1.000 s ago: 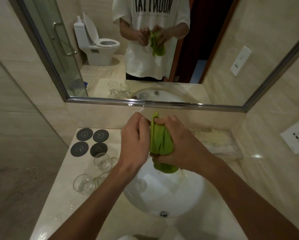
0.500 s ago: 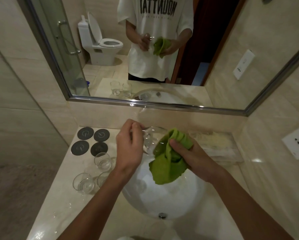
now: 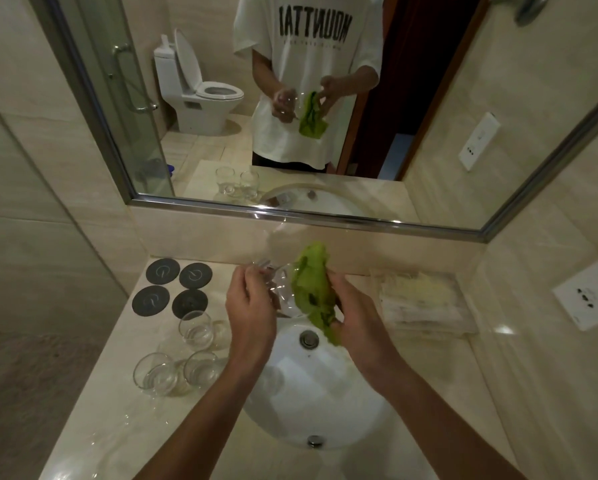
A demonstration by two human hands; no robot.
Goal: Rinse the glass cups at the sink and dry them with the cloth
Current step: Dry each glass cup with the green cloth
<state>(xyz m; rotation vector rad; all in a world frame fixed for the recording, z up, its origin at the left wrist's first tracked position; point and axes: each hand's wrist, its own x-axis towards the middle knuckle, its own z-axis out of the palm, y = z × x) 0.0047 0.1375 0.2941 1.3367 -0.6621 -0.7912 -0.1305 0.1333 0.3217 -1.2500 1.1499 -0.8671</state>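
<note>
— Beige marble counter [image 3: 93,403] under a wide mirror [image 3: 412,161], white sink [image 3: 318,403] set into it. Where's the cup being worked on?

— Over the back of the sink, held up in the air. The left hand [image 3: 251,317] has its fingers curled round the cup [image 3: 280,289], gripping it from the left side, and the glass lies tilted toward the right.

— And the cloth?

— Green, bunched in the right hand [image 3: 358,320], which grips it with curled fingers. The cloth [image 3: 313,289] touches the cup's right side, standing between the two hands.

— Other cups?

— Three glasses [image 3: 195,330] stand upright on the counter, left of the sink and just beside the left forearm. Behind them lie four dark coasters [image 3: 176,289]. Folded towels [image 3: 425,306] sit right of the sink.
</note>
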